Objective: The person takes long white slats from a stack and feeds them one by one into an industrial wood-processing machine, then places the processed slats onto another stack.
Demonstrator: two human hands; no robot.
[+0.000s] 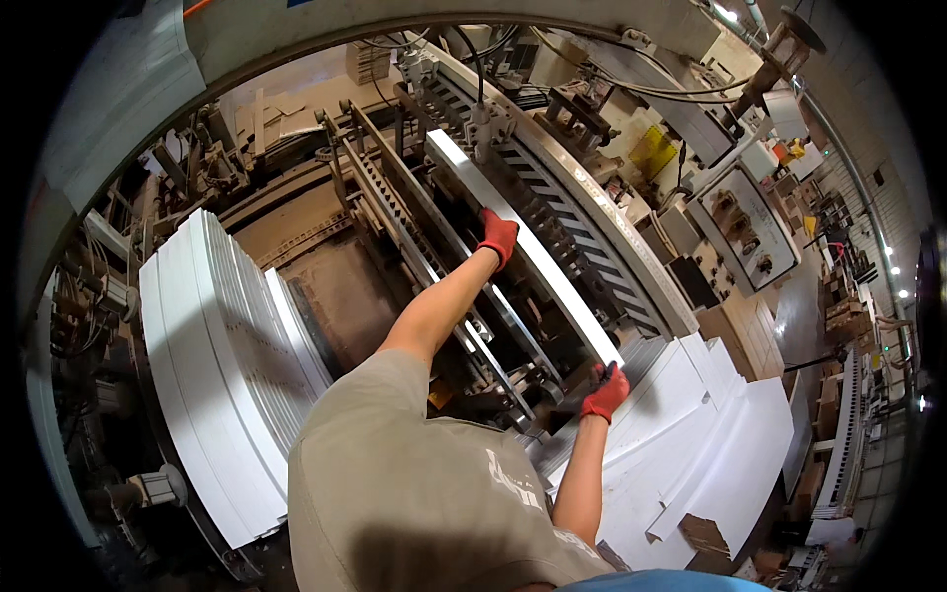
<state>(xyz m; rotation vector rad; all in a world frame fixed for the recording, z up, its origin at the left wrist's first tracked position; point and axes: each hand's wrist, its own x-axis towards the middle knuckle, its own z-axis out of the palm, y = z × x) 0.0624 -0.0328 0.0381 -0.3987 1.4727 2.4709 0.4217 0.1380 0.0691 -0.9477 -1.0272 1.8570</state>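
A long, narrow white board (552,268) lies slantwise in front of me, over the dark rails of a machine; it looks like cardboard, though its full depth is hidden. My left hand (499,240), in a red glove, is closed on its near edge around the middle. At the board's lower right end, my right hand (605,393), in a red glove with dark fingertips, grips the corner. Right below that hand spreads a pile of flat white cardboard sheets (681,434), some askew.
A tall stack of white sheets (202,365) stands at my left. Metal rails (395,227) and a long machine beam (592,197) run alongside the board. A control panel (745,227) with knobs is at the right. A curved frame (414,30) crosses the top.
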